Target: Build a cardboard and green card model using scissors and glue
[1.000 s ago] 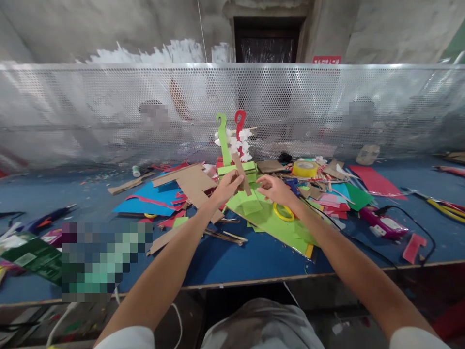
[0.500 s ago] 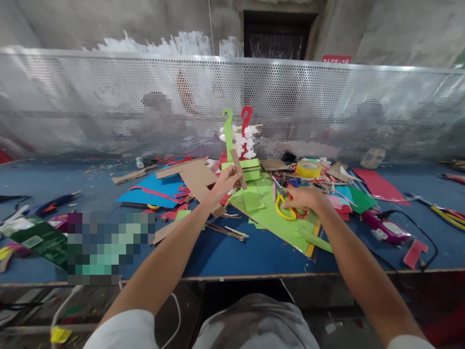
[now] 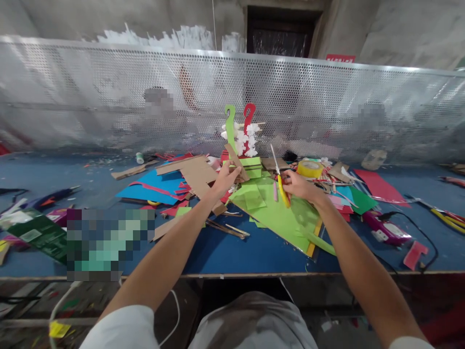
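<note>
My left hand [image 3: 228, 178] grips a narrow cardboard strip [image 3: 232, 156], which slants up and to the left. In my right hand [image 3: 298, 185] is a pair of scissors [image 3: 281, 186] with yellow handles, lifted above the paper with its blades pointing up and away. Green sheets [image 3: 278, 220] lie beneath, with a small green square [image 3: 255, 197] on top. Just beyond my left hand stands a paper model: a green box [image 3: 254, 167], a green curled piece [image 3: 230, 121], a red curled piece [image 3: 249, 114] and white paper flowers [image 3: 250, 141].
Cardboard pieces [image 3: 198, 174] and blue paper [image 3: 148, 189] lie to the left. On the right are a roll of yellow tape [image 3: 309, 168], a purple device [image 3: 388, 228] with a black cord, and yellow-handled pliers [image 3: 445, 218]. A perforated metal screen [image 3: 203, 104] borders the table's back.
My right hand has picked the scissors up off the green paper and turned them so the blades point upward. The cardboard strip in my left hand has tilted further left.
</note>
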Available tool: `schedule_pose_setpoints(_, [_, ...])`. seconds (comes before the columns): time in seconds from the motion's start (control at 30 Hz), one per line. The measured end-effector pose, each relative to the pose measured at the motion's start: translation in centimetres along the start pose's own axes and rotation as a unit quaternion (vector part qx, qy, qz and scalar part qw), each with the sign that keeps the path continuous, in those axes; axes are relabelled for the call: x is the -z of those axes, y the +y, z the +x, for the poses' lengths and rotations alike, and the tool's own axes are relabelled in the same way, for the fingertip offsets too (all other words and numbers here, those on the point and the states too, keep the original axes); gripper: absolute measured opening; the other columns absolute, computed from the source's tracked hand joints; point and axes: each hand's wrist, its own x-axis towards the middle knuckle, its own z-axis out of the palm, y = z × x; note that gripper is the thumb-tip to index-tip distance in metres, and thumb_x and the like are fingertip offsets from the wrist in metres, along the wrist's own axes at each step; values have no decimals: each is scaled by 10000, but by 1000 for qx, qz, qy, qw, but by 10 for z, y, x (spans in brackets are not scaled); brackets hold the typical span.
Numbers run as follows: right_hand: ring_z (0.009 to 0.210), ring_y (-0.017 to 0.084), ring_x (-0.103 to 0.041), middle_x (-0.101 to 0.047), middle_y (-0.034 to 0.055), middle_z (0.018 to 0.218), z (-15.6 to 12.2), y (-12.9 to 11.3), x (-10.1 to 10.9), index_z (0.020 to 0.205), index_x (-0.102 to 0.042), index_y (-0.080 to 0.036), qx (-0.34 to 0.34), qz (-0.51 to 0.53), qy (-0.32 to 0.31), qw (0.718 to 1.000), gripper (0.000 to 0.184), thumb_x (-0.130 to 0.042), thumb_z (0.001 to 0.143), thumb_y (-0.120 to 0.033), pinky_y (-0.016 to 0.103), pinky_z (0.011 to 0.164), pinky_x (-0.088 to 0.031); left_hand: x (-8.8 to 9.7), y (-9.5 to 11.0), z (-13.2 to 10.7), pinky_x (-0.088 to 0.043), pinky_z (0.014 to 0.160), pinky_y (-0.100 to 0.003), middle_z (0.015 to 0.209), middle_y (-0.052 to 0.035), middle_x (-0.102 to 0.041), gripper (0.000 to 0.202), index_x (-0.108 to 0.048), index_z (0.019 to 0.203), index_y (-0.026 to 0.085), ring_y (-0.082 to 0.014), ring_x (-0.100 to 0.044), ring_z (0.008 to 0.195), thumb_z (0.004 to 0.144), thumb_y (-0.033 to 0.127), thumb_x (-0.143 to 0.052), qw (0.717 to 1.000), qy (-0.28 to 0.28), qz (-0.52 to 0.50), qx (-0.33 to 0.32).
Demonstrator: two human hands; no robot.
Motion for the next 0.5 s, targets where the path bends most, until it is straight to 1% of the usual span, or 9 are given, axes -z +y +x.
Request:
schedule_pose_setpoints(0.07, [645,149,-603,-624,-20,826,3,0,-12,1118,-431,-236,47,113,-35,992,386,-699,861,-339,259,574,-468,-1,1,0,-599,644,-247,795,43,-688,414,-490,1012,225,-121,-709,640,811,308,-843,1000,-4,-18,-13])
schedule_pose_setpoints(0.13, [625,130,-548,-553,-53,795,4,-2,-23,1087,-419,-253,87,144,-44,985,479,-772,837,-460,246,558,-450,-1,3,0,-600,685,-247,805,42,-700,443,-510,1036,223,-121,-715,678,780,300,-864,999,-5,-30,-37])
schedule_pose_setpoints(0.2, [598,115,-478,-497,-61,772,2,-4,-32,1071,-436,-254,112,126,-50,984,509,-757,856,-585,241,540,-409,-2,5,-1,-599,710,-249,813,32,-713,439,-537,1038,219,-126,-718,711,775,330,-870,997,1,-40,-61])
schedule_pose_setpoints(0.3, [587,119,-418,-462,-50,742,-6,-10,-39,1050,-461,-249,123,86,-64,987,519,-618,925,-728,259,543,-379,-4,9,-2,-597,726,-247,796,31,-713,429,-565,1009,214,-115,-700,702,770,375,-882,995,18,-66,-79])
schedule_pose_setpoints(0.37, [601,140,-440,-460,-44,714,-14,-17,-41,1078,-478,-243,114,60,-75,989,564,-551,937,-784,280,572,-407,-6,12,-3,-600,732,-248,768,38,-699,432,-564,981,214,-105,-682,676,764,384,-896,993,31,-85,-81])
schedule_pose_setpoints(0.43, [636,169,-498,-471,-36,697,-21,-26,-43,1156,-507,-227,106,31,-81,991,631,-515,932,-817,303,615,-448,-8,15,-4,-603,735,-252,744,45,-684,431,-555,957,216,-100,-671,658,765,386,-901,991,42,-97,-81])
schedule_pose_setpoints(0.5, [688,189,-554,-505,-15,712,-26,-35,-44,1200,-539,-204,117,12,-76,990,681,-479,939,-829,317,650,-480,-10,17,-5,-603,740,-255,735,46,-676,425,-553,946,216,-100,-671,656,771,388,-900,991,49,-97,-78])
